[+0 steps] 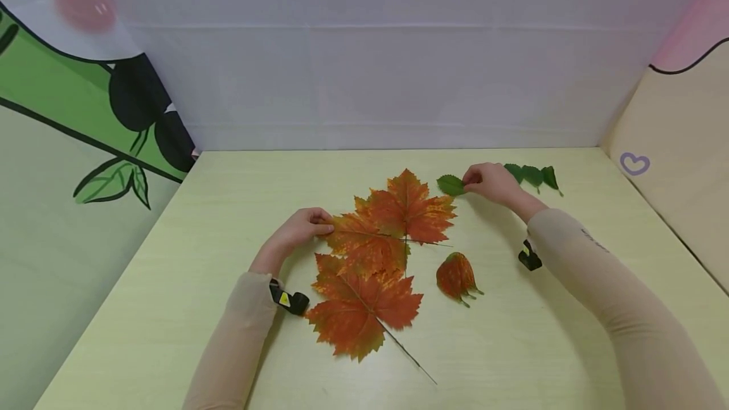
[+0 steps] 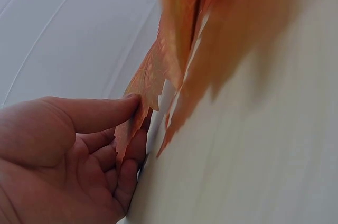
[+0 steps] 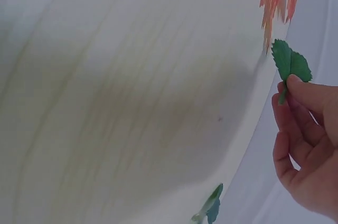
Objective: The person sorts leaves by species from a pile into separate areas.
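Observation:
My left hand (image 1: 299, 229) pinches the left edge of an orange maple leaf (image 1: 364, 240), the middle one of three large ones. In the left wrist view, the thumb presses on the tip of this leaf (image 2: 145, 84), with fingers behind it. Another maple leaf (image 1: 409, 207) overlaps it at the upper right, and a third (image 1: 367, 309) lies below. Between thumb and fingers, my right hand (image 1: 494, 183) holds a small green leaf (image 1: 451, 185) by its stem end, beside the upper maple leaf. The same green leaf (image 3: 290, 63) shows its toothed edge in the right wrist view.
Several small green leaves (image 1: 532, 176) lie in a row at the back right of the table (image 1: 228, 188). A small bunch of reddish-brown leaves (image 1: 457, 277) sits right of the maple leaves. A white cloth wall (image 1: 364, 81) rises behind the table.

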Motion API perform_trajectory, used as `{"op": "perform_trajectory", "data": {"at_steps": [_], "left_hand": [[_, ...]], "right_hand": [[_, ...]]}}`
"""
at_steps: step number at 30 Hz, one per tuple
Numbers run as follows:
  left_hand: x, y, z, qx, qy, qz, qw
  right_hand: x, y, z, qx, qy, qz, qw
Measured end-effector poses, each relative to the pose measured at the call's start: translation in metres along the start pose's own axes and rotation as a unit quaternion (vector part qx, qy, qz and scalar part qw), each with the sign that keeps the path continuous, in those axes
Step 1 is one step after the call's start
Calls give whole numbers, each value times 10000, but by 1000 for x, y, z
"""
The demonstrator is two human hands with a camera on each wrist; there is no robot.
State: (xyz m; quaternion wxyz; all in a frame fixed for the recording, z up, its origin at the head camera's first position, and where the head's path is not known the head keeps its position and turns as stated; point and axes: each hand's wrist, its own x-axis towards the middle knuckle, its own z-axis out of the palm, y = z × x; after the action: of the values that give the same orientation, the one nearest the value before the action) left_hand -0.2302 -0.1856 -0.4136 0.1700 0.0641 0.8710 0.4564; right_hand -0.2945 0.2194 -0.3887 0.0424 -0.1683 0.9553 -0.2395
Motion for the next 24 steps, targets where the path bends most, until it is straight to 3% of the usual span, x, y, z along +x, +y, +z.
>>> {"op": "perform_trajectory", "data": {"at_steps": [10,16,24], "left_hand": [[0,-1,0,4,-26,10,10000],[0,0,-1,27,-12,38,10000],[1,-2,1,64,22,41,10000]], "right_hand": [[-2,19,-6,418,421,995,9933],[-6,27,-9,752,652,1808,9785],[-8,31,-7,746,988,2583,9581]]}}
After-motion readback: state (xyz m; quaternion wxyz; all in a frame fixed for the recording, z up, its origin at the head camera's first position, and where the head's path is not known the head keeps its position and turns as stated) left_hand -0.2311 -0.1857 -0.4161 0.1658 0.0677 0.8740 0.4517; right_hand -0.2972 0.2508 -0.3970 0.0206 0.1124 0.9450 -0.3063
